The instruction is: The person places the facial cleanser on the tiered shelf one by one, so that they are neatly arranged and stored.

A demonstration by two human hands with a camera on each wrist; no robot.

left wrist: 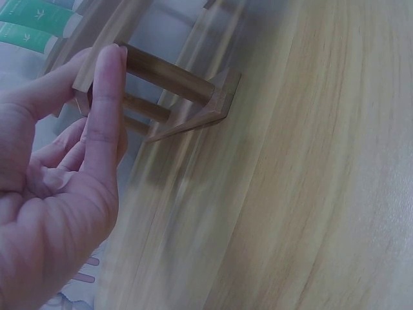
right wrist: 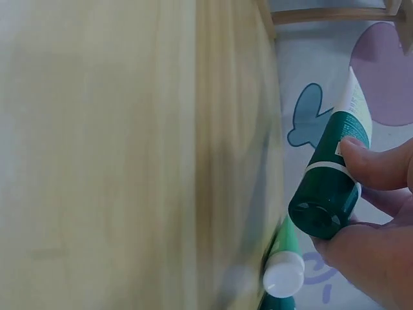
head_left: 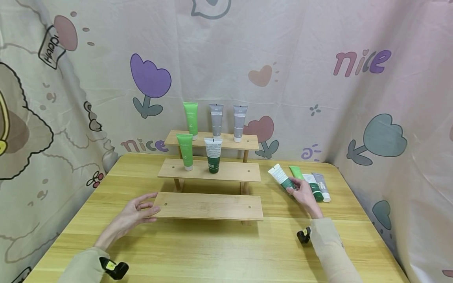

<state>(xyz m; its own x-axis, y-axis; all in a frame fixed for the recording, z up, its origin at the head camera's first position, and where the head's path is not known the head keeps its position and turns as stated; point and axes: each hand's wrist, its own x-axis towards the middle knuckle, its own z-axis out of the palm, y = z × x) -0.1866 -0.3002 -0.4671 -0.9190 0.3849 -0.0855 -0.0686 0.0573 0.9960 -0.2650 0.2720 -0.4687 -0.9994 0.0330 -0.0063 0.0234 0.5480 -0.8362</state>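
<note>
My right hand [head_left: 302, 194] pinches a white and dark-green squeeze tube [head_left: 279, 175] between thumb and fingers. In the right wrist view the tube's dark-green cap [right wrist: 319, 210] points down toward the camera. My left hand [head_left: 139, 212] grips the left end of the lowest step of a three-step wooden display stand [head_left: 209, 206]. Its middle step carries a green tube [head_left: 185, 151] and a white and dark-green tube [head_left: 213, 155], both upright. On the top step stand another green tube [head_left: 191, 120] and two grey tubes [head_left: 216, 120].
Right of the stand, a green tube [head_left: 295, 171], a white and dark-green tube [head_left: 313, 187] and a grey tube [head_left: 321, 187] lie side by side on the wooden table [head_left: 212, 251]. A printed curtain [head_left: 301, 47] hangs behind and along both sides.
</note>
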